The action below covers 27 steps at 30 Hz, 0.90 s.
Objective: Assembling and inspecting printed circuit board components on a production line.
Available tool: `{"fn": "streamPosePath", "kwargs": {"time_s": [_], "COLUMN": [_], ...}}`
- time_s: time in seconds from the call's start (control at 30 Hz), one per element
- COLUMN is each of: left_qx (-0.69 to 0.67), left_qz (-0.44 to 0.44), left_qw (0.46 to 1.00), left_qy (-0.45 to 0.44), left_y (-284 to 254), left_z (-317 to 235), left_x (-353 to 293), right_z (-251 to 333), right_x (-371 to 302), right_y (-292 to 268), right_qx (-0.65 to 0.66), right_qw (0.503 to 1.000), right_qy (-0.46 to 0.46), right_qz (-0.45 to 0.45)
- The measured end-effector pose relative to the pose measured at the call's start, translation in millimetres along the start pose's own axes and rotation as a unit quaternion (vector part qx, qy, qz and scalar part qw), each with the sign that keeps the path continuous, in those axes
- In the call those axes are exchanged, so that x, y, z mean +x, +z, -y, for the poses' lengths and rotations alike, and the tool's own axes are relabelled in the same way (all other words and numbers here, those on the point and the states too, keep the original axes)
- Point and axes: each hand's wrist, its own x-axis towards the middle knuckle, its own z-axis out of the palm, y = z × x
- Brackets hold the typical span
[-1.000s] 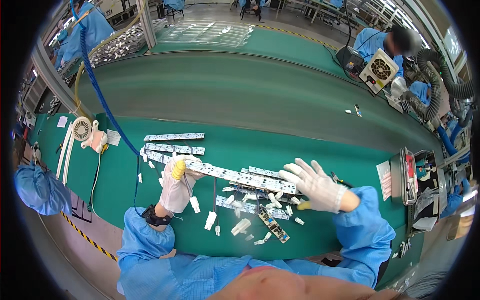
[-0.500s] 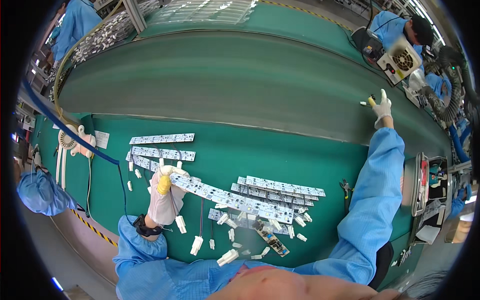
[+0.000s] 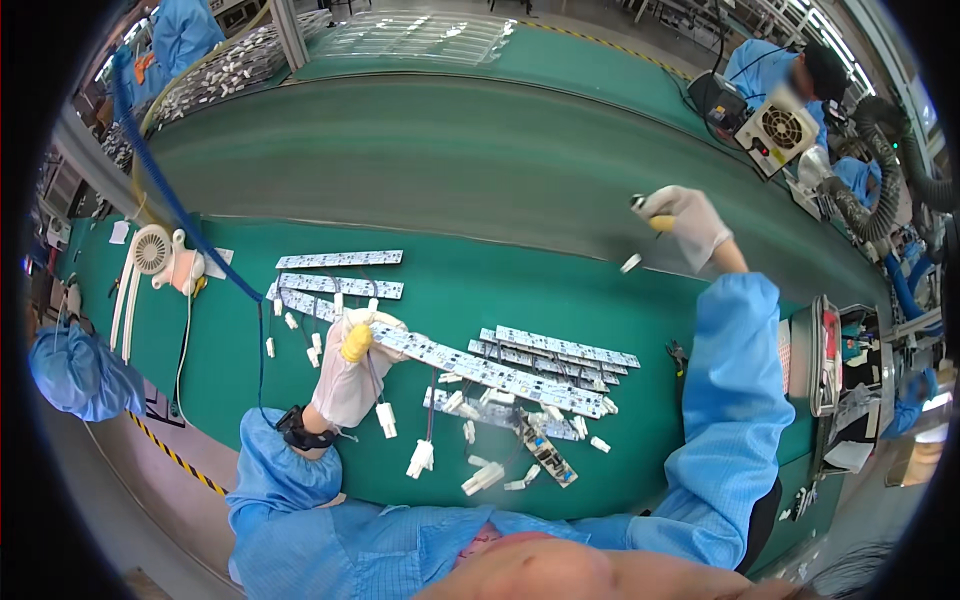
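1. We see bright, even light over the green counter (image 3: 330,400), with faint shadows.
2. We catch glare on the clear plastic trays (image 3: 425,38).
3. We find the circuit strip (image 3: 495,378) fairly crisp, the blue hose (image 3: 180,212) softer.
4. We notice straight edges bowing toward the black rim.

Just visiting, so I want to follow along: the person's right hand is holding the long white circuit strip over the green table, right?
Not quite: the head view shows the left hand holding the long white circuit strip over the green table. The right hand grips a small dark piece.
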Motion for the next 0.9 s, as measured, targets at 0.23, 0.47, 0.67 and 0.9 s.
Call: {"fn": "streamPosePath", "kwargs": {"time_s": [0.23, 0.47, 0.67, 0.9], "left_qx": [-0.004, -0.027, 0.439, 0.318], "left_qz": [0.060, 0.006, 0.058, 0.116], "left_qw": [0.998, 1.000, 0.895, 0.941], "left_qy": [-0.004, -0.010, 0.055, 0.021], "left_y": [-7, 9, 10, 22], "left_z": [3, -9, -22, -11], "left_x": [1, -6, -4, -12], "right_z": [73, 121, 135, 115], "right_x": [-48, -110, -136, -139], "right_y": [104, 140, 158, 163], "right_qx": [-0.151, 0.365, 0.352, 0.395], "right_qw": [0.980, 0.930, 0.936, 0.906], "right_qy": [-0.098, 0.023, 0.032, 0.053], "right_qz": [0.080, -0.031, -0.008, -0.145]}}
